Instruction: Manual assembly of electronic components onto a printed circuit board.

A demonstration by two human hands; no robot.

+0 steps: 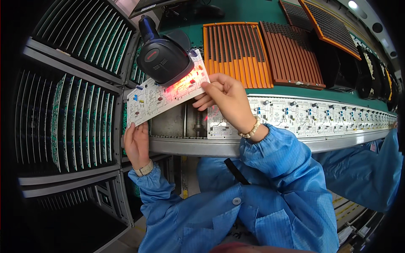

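A white circuit board (149,99) with small parts on it is held up at a slant between my two hands. My right hand (225,95) pinches its right edge between thumb and fingers. At the lower left corner my left hand (137,143) grips the board, fingertips partly hidden beneath it. Just over the board's upper part sits a black barcode scanner (162,61), throwing red light onto the surface. The scanner covers some of the board. Below my hands runs a conveyor rail (190,144), with a row of similar white boards (297,118) to the right.
Grey racks (71,179) on the left hold several upright circuit boards (82,122). An orange slotted tray (236,55) and a brown one (291,55) lie on the green bench (185,25). Another person's blue sleeve (363,168) shows at the right.
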